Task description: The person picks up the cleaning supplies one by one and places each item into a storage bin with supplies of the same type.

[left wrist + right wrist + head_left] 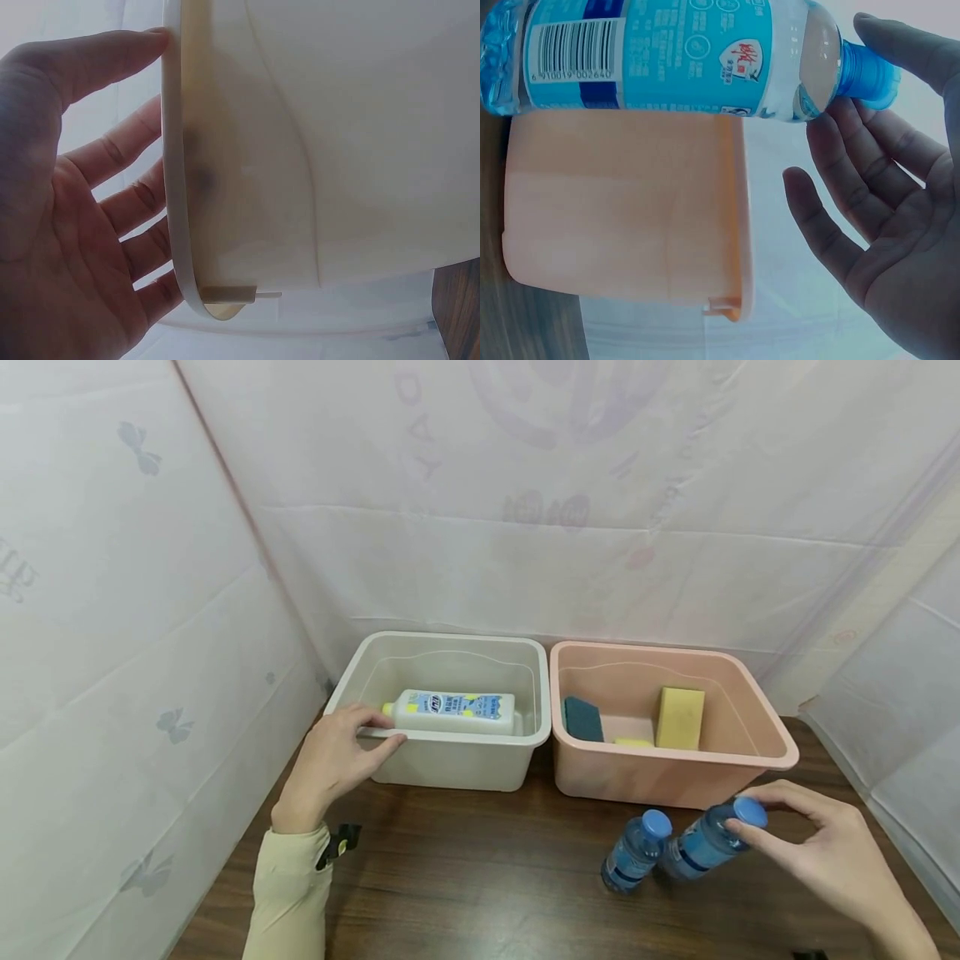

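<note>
My left hand (341,756) grips the front left rim of a white plastic bin (450,764); its fingers reach over the rim and the thumb lies on the near side. Inside that bin a white bottle with a yellow cap (457,710) lies on its side. My right hand (825,839) holds a clear bottle with a blue cap (701,847) by the cap, between thumb and fingers. The wrist view shows its blue label (660,52) and barcode. A second blue-capped bottle (632,856) stands just left of it on the wooden table.
A pink bin (622,781) sits beside the white one, behind the bottles. In it are a dark green scouring pad (583,720), a yellow sponge (680,718) and another yellow piece (633,742), mostly hidden. White printed sheets (450,568) hang around the table (465,877).
</note>
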Demonstrator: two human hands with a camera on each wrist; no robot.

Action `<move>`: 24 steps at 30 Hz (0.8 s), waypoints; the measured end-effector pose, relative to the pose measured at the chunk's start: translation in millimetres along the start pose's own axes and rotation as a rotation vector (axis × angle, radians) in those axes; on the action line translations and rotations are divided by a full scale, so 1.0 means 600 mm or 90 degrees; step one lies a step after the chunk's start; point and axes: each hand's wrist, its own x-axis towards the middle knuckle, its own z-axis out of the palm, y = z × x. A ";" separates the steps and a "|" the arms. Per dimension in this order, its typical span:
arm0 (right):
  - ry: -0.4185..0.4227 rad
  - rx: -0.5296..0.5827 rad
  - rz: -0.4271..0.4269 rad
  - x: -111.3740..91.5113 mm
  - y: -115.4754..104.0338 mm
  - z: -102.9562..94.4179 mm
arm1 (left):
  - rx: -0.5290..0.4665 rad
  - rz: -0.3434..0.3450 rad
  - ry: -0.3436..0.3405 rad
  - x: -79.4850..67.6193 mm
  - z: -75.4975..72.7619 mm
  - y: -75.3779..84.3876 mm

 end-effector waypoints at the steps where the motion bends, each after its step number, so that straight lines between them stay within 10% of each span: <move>1: 0.004 -0.002 0.005 -0.001 0.001 -0.003 | -0.001 0.002 0.000 0.000 0.000 0.000; 24: 0.022 0.031 -0.023 0.013 -0.016 -0.042 | -0.001 -0.015 -0.004 0.000 0.001 0.003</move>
